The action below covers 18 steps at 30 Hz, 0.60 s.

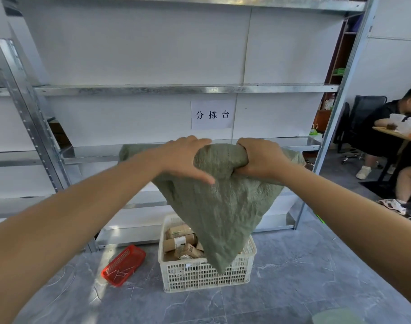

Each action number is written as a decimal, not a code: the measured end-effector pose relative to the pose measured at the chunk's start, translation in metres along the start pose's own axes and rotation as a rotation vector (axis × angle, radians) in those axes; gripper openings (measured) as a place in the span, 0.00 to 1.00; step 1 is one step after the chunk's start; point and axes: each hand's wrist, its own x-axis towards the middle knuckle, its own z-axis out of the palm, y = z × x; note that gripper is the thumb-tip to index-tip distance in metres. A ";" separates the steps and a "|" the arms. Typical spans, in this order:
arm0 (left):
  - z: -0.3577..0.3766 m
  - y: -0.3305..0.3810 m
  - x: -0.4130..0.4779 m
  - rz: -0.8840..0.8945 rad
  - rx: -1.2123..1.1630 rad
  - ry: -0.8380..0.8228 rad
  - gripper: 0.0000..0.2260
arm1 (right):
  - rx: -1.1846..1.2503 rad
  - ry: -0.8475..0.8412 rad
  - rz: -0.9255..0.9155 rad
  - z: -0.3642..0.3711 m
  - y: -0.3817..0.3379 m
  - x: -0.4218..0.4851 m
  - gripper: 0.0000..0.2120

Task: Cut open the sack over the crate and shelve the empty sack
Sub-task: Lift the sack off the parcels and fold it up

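Clutching the sack point(223, 206) with the right hand point(263, 157), left hand point(183, 160) flat on it, below the 分拣台 sign point(212, 114).

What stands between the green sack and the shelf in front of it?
Nothing visible does. The sack, under the left hand and gripped by the right hand, reaches the shelf edge; the crate stands below it.
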 end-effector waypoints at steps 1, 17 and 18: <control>-0.009 0.000 0.002 0.000 -0.115 0.006 0.42 | -0.068 0.121 -0.061 0.004 0.000 -0.003 0.23; 0.024 0.007 0.014 -0.008 0.350 0.547 0.23 | -0.125 -0.292 -0.055 -0.024 0.013 0.006 0.56; 0.027 0.005 0.013 0.020 0.383 0.597 0.23 | -0.115 -0.329 -0.038 -0.025 0.012 0.010 0.55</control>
